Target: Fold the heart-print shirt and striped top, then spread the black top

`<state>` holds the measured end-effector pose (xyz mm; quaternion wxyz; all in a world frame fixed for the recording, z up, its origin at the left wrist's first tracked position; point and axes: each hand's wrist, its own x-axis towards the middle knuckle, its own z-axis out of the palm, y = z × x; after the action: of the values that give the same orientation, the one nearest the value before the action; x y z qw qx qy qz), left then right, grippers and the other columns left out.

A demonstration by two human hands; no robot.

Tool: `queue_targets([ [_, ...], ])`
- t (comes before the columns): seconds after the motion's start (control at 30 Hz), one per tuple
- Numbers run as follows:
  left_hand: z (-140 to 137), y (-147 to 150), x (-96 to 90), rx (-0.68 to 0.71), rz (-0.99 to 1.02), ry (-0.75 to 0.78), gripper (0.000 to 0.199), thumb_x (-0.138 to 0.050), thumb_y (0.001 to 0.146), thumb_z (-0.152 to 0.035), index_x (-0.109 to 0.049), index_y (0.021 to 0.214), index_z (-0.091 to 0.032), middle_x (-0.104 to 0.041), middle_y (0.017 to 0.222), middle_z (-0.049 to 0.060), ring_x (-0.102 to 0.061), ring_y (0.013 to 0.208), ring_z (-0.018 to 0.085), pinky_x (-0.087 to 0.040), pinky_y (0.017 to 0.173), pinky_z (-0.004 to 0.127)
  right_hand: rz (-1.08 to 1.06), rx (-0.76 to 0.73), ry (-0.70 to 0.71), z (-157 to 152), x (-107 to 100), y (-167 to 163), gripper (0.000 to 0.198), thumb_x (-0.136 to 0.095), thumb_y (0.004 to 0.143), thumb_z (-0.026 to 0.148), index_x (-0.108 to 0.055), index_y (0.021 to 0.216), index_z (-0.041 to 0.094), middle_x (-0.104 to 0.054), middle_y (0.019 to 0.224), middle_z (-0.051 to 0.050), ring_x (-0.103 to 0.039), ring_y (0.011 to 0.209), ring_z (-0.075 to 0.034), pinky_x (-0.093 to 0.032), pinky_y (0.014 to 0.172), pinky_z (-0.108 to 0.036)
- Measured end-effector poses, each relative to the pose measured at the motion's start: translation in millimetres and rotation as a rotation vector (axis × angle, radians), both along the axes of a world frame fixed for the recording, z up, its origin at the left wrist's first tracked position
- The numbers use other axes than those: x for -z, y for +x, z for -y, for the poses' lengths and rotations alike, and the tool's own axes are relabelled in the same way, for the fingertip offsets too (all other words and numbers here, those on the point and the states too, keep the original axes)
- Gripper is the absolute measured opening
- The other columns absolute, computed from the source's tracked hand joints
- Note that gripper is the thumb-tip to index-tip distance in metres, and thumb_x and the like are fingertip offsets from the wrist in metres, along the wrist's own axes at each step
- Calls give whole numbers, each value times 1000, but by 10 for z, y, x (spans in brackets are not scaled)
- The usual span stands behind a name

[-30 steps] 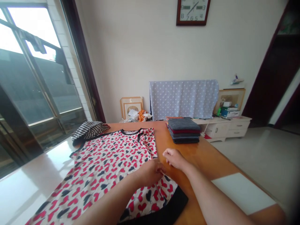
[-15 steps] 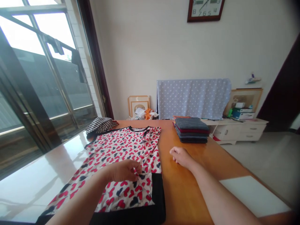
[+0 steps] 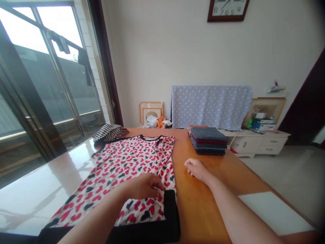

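Observation:
A short-sleeved-looking shirt [image 3: 127, 157] with red and dark hearts on a pale ground lies spread on the table. Black trim edges its neck and hem, and a black strip turns up at the near right corner. My left hand [image 3: 147, 185] is over the lower right part of the shirt, fingers bent and pinched on the cloth near that strip. Part of its thumb is hidden. My right hand [image 3: 197, 169] rests on the bare wood to the right of the shirt, curled into a loose fist with nothing visible in it.
A stack of folded clothes [image 3: 208, 140] stands on the table [image 3: 200, 206] beyond my right hand. Striped cloth [image 3: 109, 133] lies bunched at the far left. A white sheet [image 3: 275, 211] is at the right edge. A white cabinet [image 3: 269, 144] stands behind.
My left hand has slid a little to the right across the shirt, toward the black strip, whose top now looks rounder. My right hand stays in place. The view has shifted slightly.

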<state>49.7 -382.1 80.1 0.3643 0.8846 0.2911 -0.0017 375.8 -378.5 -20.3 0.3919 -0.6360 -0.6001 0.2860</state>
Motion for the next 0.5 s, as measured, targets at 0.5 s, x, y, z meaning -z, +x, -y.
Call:
queue_targets([
  [0.5, -175, -406, -81, -125, 66, -366, 52, -58, 87, -66, -82, 101, -22, -76, 88, 5, -64, 79, 17, -48, 77, 26, -13, 8, -34, 46, -51, -31, 29, -50, 89, 47, -58, 79, 21, -64, 66, 1, -57, 52, -12, -42, 49, -22],
])
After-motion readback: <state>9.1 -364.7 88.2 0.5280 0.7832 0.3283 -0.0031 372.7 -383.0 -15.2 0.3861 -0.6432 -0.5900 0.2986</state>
